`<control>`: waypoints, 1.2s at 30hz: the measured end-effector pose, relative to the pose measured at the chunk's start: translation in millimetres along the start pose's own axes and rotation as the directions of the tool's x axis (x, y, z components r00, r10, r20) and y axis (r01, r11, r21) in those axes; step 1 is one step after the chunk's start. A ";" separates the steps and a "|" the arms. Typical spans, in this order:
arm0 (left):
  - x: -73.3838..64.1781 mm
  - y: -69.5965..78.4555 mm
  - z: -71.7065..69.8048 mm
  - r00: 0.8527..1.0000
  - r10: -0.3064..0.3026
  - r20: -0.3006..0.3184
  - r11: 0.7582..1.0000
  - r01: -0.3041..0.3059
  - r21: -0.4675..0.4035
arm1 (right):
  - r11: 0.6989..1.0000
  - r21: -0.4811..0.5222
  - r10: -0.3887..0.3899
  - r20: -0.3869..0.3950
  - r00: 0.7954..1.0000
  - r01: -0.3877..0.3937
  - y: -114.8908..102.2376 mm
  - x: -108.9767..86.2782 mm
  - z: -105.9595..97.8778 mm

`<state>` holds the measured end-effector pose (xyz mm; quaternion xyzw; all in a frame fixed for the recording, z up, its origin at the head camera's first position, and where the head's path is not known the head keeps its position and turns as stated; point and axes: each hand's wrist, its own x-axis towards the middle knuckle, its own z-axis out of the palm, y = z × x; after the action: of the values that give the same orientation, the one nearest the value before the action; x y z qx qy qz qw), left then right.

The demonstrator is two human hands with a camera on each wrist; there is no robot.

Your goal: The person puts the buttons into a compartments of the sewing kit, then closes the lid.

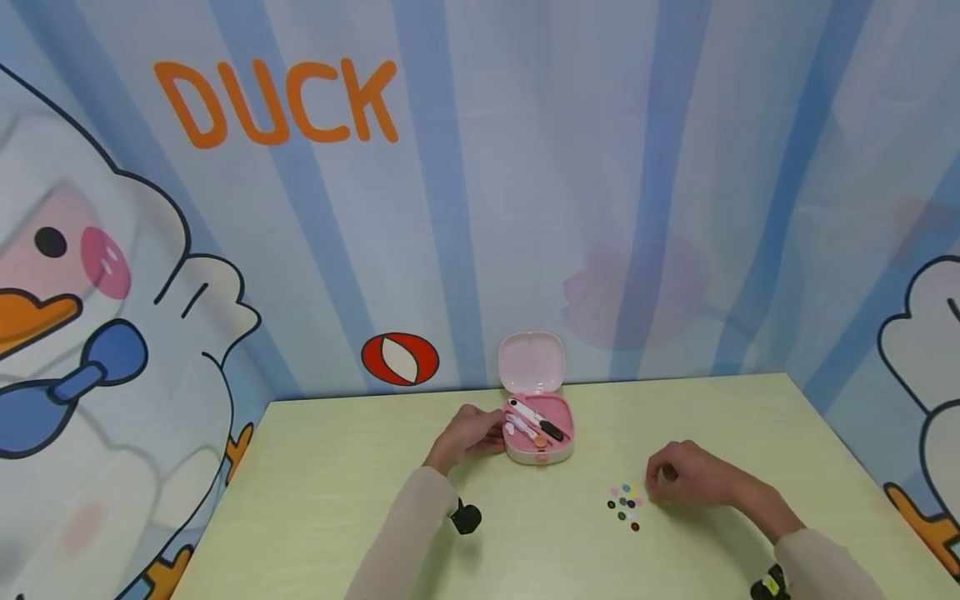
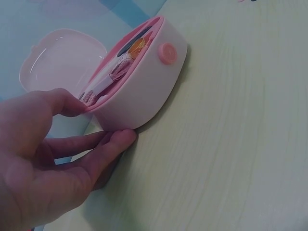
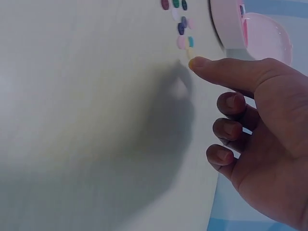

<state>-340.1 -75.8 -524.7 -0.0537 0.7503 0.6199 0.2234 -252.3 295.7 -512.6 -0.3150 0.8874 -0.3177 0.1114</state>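
A small pink and white case (image 1: 538, 452) stands with its lid (image 1: 531, 362) raised at the back of the table. My left hand (image 1: 472, 432) grips its left side; in the left wrist view the thumb (image 2: 67, 102) lies at the rim and the other fingers (image 2: 108, 149) sit low against the wall. Inside are a white and black tool (image 1: 536, 418) and other slim pieces. Several small coloured buttons (image 1: 622, 502) lie in a loose group right of the case. Beside them, my right hand (image 1: 690, 475) pinches a small yellow button (image 3: 193, 62) between thumb and forefinger, close over the table.
The pale wood-look table (image 1: 315, 500) ends at a blue striped backdrop (image 1: 510, 208) with duck drawings on both sides. A black wrist camera (image 1: 467, 518) sits under the left sleeve, another (image 1: 771, 583) at the right.
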 end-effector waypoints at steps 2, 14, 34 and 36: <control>-0.7 -0.2 -0.6 1.000 0.002 0.000 1.000 -0.002 0.000 | 1.000 -0.007 -0.010 0.000 1.000 0.010 -1.2 5.8 -3.3; -9.3 5.7 -0.7 1.000 -0.004 -0.012 1.000 0.004 -0.002 | 1.000 -0.026 -0.011 0.006 1.000 0.011 -19.2 50.9 -11.8; -5.4 1.7 2.9 0.999 -0.007 -0.049 1.000 0.007 0.001 | 0.997 -0.037 0.062 -0.041 0.997 -0.064 -33.1 123.8 -12.1; -5.3 2.1 3.3 0.999 -0.007 -0.051 1.000 0.007 0.001 | 0.996 -0.031 0.084 -0.048 0.995 -0.086 -31.8 126.5 -10.9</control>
<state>-335.3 -73.3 -521.2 -0.0718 0.7560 0.6171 0.2064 -339.4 202.3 -483.7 -0.2713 0.9075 -0.3050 0.0990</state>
